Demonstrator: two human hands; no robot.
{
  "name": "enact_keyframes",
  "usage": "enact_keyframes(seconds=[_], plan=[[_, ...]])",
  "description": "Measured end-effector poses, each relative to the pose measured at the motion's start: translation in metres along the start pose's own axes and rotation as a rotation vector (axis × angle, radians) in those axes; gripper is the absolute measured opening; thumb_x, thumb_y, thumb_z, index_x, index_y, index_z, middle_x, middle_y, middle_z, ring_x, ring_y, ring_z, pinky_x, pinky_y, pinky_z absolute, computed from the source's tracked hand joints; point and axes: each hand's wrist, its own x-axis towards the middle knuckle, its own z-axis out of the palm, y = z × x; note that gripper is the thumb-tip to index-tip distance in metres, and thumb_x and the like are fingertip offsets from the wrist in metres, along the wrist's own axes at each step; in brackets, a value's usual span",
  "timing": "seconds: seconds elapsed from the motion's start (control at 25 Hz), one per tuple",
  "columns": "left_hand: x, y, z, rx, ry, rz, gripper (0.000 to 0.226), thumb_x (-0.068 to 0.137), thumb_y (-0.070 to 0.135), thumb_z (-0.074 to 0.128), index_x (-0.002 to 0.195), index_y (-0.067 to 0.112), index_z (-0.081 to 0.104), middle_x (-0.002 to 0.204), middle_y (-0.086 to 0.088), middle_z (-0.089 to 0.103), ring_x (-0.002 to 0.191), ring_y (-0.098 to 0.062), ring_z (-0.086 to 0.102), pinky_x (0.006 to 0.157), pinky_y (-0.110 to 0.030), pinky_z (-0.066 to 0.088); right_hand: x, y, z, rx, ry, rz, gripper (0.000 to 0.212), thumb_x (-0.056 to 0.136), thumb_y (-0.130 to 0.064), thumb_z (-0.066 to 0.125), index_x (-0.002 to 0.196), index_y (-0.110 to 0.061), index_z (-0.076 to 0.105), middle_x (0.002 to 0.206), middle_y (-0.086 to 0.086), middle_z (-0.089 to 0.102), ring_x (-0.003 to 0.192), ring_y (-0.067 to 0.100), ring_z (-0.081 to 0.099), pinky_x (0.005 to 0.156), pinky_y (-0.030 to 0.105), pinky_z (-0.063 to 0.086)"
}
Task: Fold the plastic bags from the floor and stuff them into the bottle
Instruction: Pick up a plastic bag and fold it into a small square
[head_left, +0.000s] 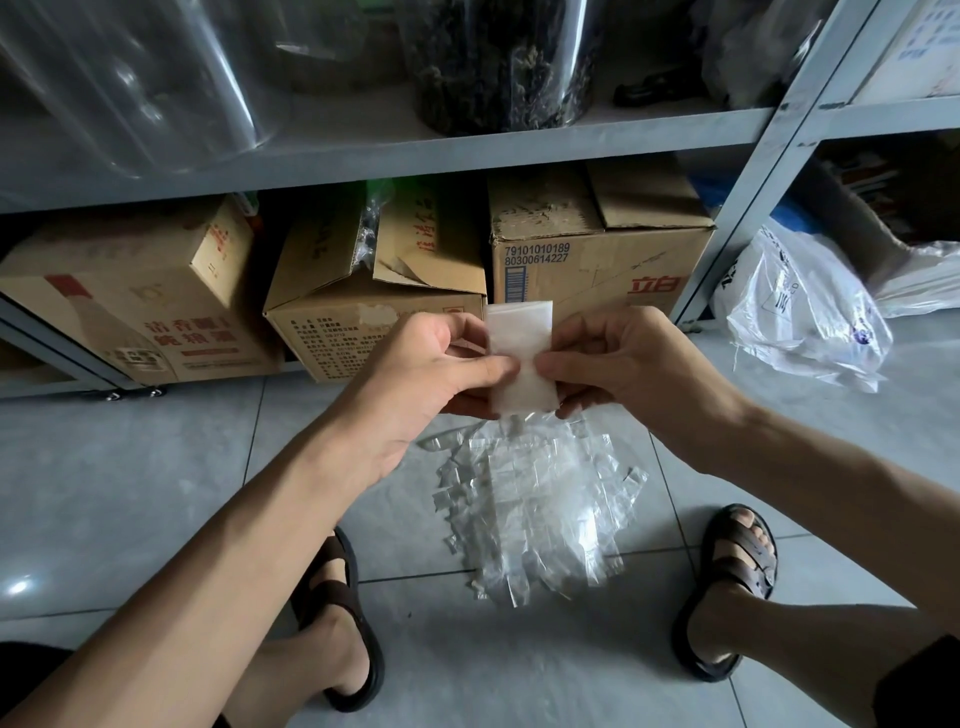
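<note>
I pinch the folded bag (519, 353) between my two hands, left hand (441, 374) and right hand (618, 364), its long side up and down, right above the bags (535, 514) on the floor (130, 478).

A grey metal shelf (363, 156) crosses the upper frame, and on it at top centre stands a clear jar (498, 67) packed with dark dried matter. Beneath the shelf three cardboard boxes sit in a row: the left box (130, 312) with red print, the middle box (363, 322) with its flaps loose, and the right box (597, 260) printed with blue numbers. A grey tiled floor (130, 493) fills the lower frame, where two brown sandals (737, 571) rest.
</note>
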Motion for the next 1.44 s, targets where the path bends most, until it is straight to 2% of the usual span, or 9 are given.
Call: enact_keyframes(seconds=[0.12,0.28,0.48,0.72,0.84,1.04,1.24,1.36,1.44], plan=[[-0.003,0.004,0.002,-0.021,0.003,-0.004,0.013,0.083,-0.002,0.072,0.087,0.008,0.065,0.080,-0.013,0.074,0.065,-0.020,0.072,0.053,-0.025,0.057,-0.001,-0.002,-0.001,0.033,-0.001,0.008,0.004,0.085,0.000,0.071,0.089,0.000,0.069,0.077,0.018,0.072,0.063,0.022,0.068,0.059,0.028,0.059],[-0.005,0.008,0.003,-0.096,0.006,0.005,0.019,0.081,-0.007,0.070,0.080,0.012,0.070,0.079,-0.008,0.074,0.061,-0.017,0.071,0.048,-0.023,0.055,-0.001,-0.004,-0.002,0.171,-0.040,0.045,0.009,0.083,0.003,0.069,0.084,-0.006,0.068,0.078,0.014,0.071,0.066,0.021,0.070,0.058,0.026,0.058],[-0.007,0.010,0.002,-0.139,-0.033,0.012,0.025,0.084,-0.006,0.063,0.077,0.015,0.074,0.075,-0.004,0.074,0.062,-0.011,0.069,0.049,-0.022,0.055,-0.002,-0.007,-0.003,0.298,-0.059,0.088,0.006,0.073,-0.008,0.068,0.079,-0.008,0.070,0.073,0.011,0.069,0.061,0.018,0.068,0.055,0.023,0.057],[-0.008,0.011,0.003,-0.153,-0.052,-0.007,0.009,0.077,0.006,0.066,0.078,0.011,0.073,0.075,-0.005,0.074,0.062,-0.011,0.069,0.051,-0.021,0.057,-0.002,-0.008,-0.002,0.289,-0.079,0.100,0.016,0.091,0.002,0.057,0.082,-0.005,0.067,0.069,0.009,0.070,0.058,0.015,0.066,0.054,0.022,0.057],[-0.009,0.011,0.003,-0.141,-0.052,-0.016,0.016,0.087,-0.002,0.059,0.082,0.007,0.071,0.075,-0.007,0.074,0.060,-0.013,0.069,0.051,-0.021,0.057,-0.002,-0.009,-0.003,0.289,-0.087,0.123,0.019,0.094,0.003,0.053,0.083,-0.005,0.066,0.065,0.009,0.068,0.054,0.014,0.066,0.052,0.022,0.057],[-0.009,0.012,0.004,-0.145,-0.056,-0.016,0.022,0.091,-0.006,0.055,0.082,0.004,0.071,0.073,-0.009,0.074,0.059,-0.015,0.070,0.053,-0.022,0.058,-0.002,-0.009,-0.002,0.301,-0.091,0.139,0.023,0.096,0.005,0.050,0.083,-0.004,0.066,0.066,0.011,0.067,0.055,0.015,0.066,0.052,0.023,0.056],[-0.009,0.013,0.002,-0.160,-0.068,-0.037,0.036,0.093,-0.004,0.045,0.074,0.006,0.074,0.073,-0.012,0.072,0.065,-0.019,0.069,0.060,-0.027,0.061,-0.003,-0.007,-0.002,0.217,-0.059,0.064,0.023,0.095,0.007,0.051,0.082,-0.004,0.067,0.069,0.011,0.068,0.059,0.019,0.068,0.057,0.024,0.057],[-0.007,0.011,0.002,-0.160,-0.088,-0.058,0.021,0.090,0.007,0.056,0.081,0.006,0.074,0.077,-0.013,0.072,0.070,-0.021,0.069,0.066,-0.030,0.061,-0.004,-0.006,-0.001,0.124,-0.039,-0.009,0.024,0.095,0.008,0.052,0.081,-0.003,0.068,0.070,0.013,0.068,0.061,0.021,0.069,0.058,0.024,0.057],[-0.006,0.009,0.002,-0.129,-0.084,-0.047,0.008,0.085,0.007,0.066,0.084,0.006,0.074,0.079,-0.011,0.073,0.070,-0.018,0.070,0.065,-0.028,0.061,-0.003,-0.005,0.000,0.095,-0.019,-0.030,0.024,0.095,0.010,0.052,0.081,-0.003,0.067,0.068,0.012,0.068,0.060,0.022,0.069,0.058,0.024,0.057]])
